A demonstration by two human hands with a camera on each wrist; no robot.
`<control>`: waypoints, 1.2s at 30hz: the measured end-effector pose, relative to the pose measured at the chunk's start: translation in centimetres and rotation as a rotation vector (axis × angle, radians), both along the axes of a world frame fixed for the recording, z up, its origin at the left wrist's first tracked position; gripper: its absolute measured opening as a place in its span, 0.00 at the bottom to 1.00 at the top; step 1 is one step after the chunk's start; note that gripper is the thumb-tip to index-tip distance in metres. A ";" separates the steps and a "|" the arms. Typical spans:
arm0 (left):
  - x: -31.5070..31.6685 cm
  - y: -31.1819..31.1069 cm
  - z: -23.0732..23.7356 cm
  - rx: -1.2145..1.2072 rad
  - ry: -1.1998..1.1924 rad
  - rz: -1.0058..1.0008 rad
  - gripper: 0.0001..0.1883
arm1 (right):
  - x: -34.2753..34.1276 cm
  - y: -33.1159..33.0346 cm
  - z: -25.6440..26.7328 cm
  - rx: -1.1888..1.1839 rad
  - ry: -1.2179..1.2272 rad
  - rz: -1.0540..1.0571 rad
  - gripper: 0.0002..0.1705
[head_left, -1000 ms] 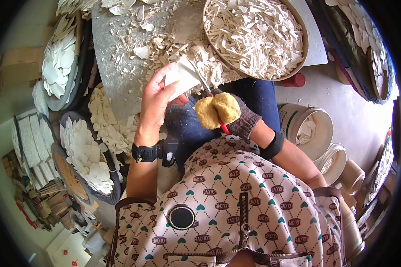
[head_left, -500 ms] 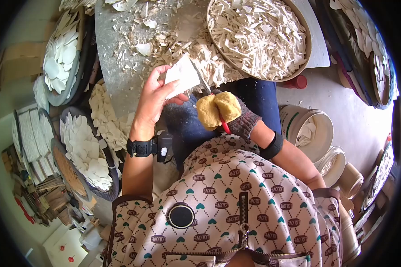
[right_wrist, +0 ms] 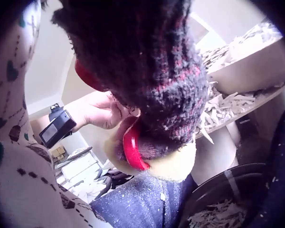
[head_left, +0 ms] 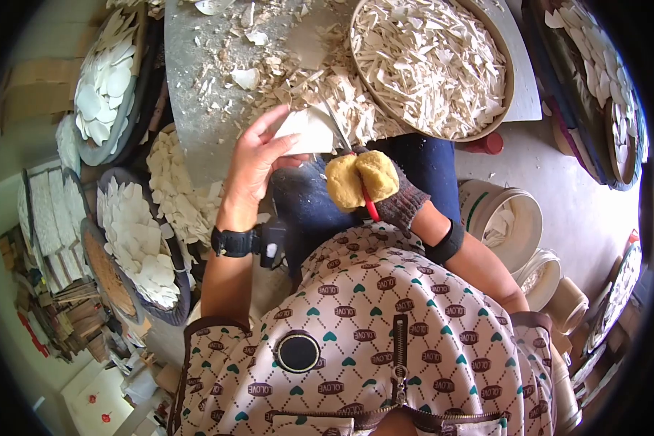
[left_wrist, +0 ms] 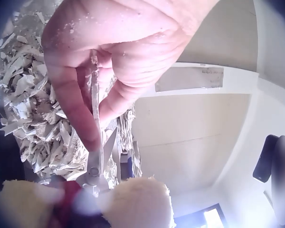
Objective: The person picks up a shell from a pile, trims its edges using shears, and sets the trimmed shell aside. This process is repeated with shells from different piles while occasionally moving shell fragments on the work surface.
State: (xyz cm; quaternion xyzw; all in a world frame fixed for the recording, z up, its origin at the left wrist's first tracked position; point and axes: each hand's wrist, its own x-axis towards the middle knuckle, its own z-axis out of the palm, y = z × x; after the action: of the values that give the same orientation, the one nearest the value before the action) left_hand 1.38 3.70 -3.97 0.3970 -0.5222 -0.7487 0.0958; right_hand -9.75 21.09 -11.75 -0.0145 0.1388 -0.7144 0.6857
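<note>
A thin, flat white piece is pinched between the thumb and fingers of my bare left hand. Its edge shows as a narrow strip in the left wrist view, lying between the blades of a pair of scissors. My right hand, in a dark knitted glove, grips these scissors by red handles. Yellow foam padding is wrapped around the handles and covers part of the glove in the head view. One steel blade rises along the right side of the white piece.
Ahead, a metal sheet carries scattered scraps beside a round tray heaped with white slivers. Baskets of white pieces stand at the left. A white bucket and a red-capped item are at the right.
The white piece has turned in my left hand's grip, its upper corner now lower. The scissors have shifted slightly right and down in the head view, as have the tray and metal sheet.
</note>
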 end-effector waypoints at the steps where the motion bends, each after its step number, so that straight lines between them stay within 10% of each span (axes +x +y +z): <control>1: -0.1 0.3 -0.2 -0.086 0.021 0.096 0.29 | -0.2 0.2 -0.4 0.015 0.018 0.038 0.14; 2: 0.0 0.3 -0.5 -0.174 0.043 0.190 0.31 | -0.4 0.2 -0.7 0.029 0.036 0.075 0.13; 5: 0.1 0.2 -2.4 -0.259 0.137 0.390 0.31 | -0.3 0.1 -0.2 -0.007 1.163 0.048 0.13; 9: -0.2 -0.1 -3.0 -0.274 0.192 0.527 0.25 | 0.7 0.6 -0.8 0.082 0.977 0.081 0.16; 18: 0.6 0.3 -0.6 -0.234 0.117 0.037 0.15 | -0.1 -1.1 0.5 -0.021 -0.015 0.054 0.11; 21: 1.3 -0.3 -0.4 -0.213 0.072 -0.064 0.15 | -0.2 -1.2 0.6 -0.090 0.627 -0.003 0.12; 31: 6.7 -1.1 0.4 0.053 0.067 0.091 0.15 | 0.9 -1.1 -1.0 -0.093 0.613 0.172 0.11; 36: 8.8 -0.1 0.1 -0.258 0.338 0.242 0.07 | 2.2 -1.2 -0.2 0.070 0.496 0.181 0.10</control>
State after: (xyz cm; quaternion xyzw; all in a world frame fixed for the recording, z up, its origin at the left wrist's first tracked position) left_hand 10.14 3.58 -3.92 0.3103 -0.5388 -0.7146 0.3205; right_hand -7.52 19.90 -11.95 -0.1775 0.3255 -0.6196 0.6918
